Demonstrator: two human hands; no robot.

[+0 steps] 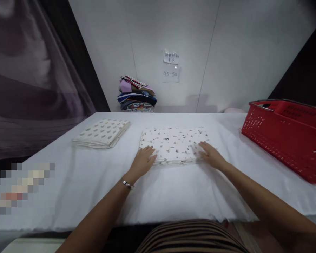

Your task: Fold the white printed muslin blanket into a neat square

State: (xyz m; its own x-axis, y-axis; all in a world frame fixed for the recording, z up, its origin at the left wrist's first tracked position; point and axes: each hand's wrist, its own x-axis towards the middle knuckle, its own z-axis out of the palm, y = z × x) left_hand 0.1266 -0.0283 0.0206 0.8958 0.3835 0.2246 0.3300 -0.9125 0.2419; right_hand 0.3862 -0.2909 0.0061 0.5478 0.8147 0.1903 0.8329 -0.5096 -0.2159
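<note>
Head view: left hand (pixel 144 161) and right hand (pixel 211 154) are resting open, fingers loosely spread, gripping nothing, at the near left corner and right side of a printed cloth (pixel 176 144) lying folded mid-frame on the white table (pixel 173 196). Folding is looking nearly done, perhaps only smoothing remaining. A red basket (pixel 287 137) is standing at right, a second folded cloth (pixel 105 130) is lying left of centre, and stacked fabrics (pixel 137 96) are rising beyond.

Shows scattered dark motifs on white across the folded cloth (pixel 176 142), rows of grey-green on cream across the other cloth (pixel 101 131). Runs red over the basket (pixel 289 142), plain white over the tablecloth (pixel 173 196).
</note>
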